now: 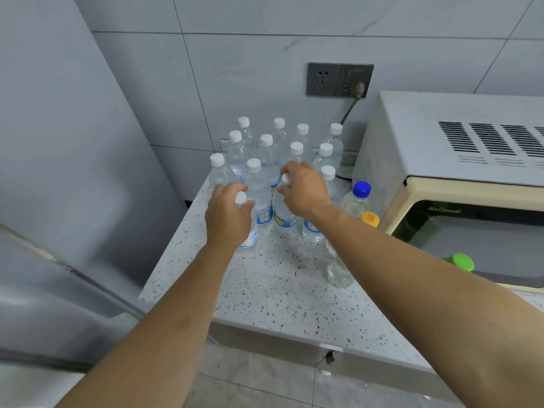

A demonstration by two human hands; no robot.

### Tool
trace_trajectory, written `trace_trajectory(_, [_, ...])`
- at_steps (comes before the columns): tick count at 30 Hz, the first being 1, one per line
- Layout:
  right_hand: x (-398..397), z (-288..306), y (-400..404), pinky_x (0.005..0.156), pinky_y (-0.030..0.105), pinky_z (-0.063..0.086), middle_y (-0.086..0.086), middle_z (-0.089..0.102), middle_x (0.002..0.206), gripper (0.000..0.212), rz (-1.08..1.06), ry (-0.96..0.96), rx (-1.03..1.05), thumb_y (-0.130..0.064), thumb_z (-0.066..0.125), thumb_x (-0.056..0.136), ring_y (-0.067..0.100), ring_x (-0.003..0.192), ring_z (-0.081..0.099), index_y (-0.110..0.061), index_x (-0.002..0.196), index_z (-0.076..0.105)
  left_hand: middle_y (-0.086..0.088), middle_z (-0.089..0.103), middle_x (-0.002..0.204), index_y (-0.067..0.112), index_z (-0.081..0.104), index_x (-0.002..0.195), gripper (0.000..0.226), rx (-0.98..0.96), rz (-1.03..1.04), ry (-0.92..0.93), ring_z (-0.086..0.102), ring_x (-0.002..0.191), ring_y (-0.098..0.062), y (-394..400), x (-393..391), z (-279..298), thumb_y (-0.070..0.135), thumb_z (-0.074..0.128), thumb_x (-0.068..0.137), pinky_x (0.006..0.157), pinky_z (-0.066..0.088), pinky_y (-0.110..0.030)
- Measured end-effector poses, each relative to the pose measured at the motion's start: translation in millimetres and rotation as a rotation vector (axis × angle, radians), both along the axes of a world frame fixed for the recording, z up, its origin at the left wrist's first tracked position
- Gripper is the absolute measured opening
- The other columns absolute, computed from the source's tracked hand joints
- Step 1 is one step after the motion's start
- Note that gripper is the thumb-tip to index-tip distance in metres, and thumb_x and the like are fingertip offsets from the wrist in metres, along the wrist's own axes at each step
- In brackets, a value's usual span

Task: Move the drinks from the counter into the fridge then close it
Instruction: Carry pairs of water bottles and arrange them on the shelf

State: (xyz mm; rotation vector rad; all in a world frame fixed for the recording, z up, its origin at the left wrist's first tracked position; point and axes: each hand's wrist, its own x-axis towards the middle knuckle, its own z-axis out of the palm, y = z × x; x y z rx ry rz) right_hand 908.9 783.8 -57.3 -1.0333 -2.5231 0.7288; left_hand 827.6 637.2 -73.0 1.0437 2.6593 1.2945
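The left hand [228,214] has its fingers curled around the neck of a front bottle [248,231], just under its white cap. The right hand [303,188] grips the top of the neighbour bottle [284,219] in the same way. Both bottles stand upright on the speckled table [273,290], at the front of a group of clear bottles [266,148]. A microwave [459,160] stands to the right, the grey fridge [59,172] to the left.
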Motion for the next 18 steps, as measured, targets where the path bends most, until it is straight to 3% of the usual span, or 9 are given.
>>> trace_trajectory(9, [33, 0, -27, 0.078, 0.023, 0.037, 0.009, 0.058, 0.122, 0.026, -0.008, 0.083, -0.071, -0.020, 0.068, 0.091, 0.017, 0.091, 0.052, -0.015, 0.117, 0.063, -0.001, 0.064, 0.122, 0.016, 0.063, 0.123, 0.037, 0.140, -0.011, -0.050, 0.057, 0.101, -0.013, -40, 15, -4, 0.016, 0.074, 0.087, 0.084, 0.046, -0.026])
trace_trajectory(13, [43, -8, -40, 0.084, 0.027, 0.042, 0.007, 0.063, 0.112, 0.028, 0.003, 0.150, -0.086, -0.025, 0.072, 0.087, 0.023, 0.101, 0.058, -0.015, 0.112, 0.065, 0.017, 0.059, 0.106, 0.022, 0.062, 0.124, 0.040, 0.145, -0.009, -0.051, 0.054, 0.100, -0.019, -48, 19, -12, 0.022, 0.075, 0.086, 0.079, 0.043, -0.029])
trace_trajectory(15, [49, -17, -46, 0.089, 0.030, 0.043, 0.007, 0.064, 0.110, 0.034, -0.008, 0.229, -0.057, -0.027, 0.075, 0.085, 0.025, 0.105, 0.057, -0.014, 0.115, 0.065, 0.019, 0.056, 0.106, 0.024, 0.060, 0.124, 0.041, 0.149, -0.028, -0.063, 0.052, 0.104, -0.017, -50, 20, -21, 0.028, 0.073, 0.086, 0.080, 0.041, -0.028])
trace_trajectory(18, [62, -40, -57, 0.097, 0.033, 0.044, 0.002, 0.059, 0.121, 0.057, -0.063, 0.301, -0.144, -0.036, 0.081, 0.080, 0.020, 0.113, 0.051, -0.021, 0.129, 0.054, 0.016, 0.055, 0.119, 0.030, 0.049, 0.131, 0.055, 0.097, -0.055, -0.221, 0.051, 0.110, -0.012, -55, 19, -44, 0.039, 0.074, 0.083, 0.081, 0.040, -0.022])
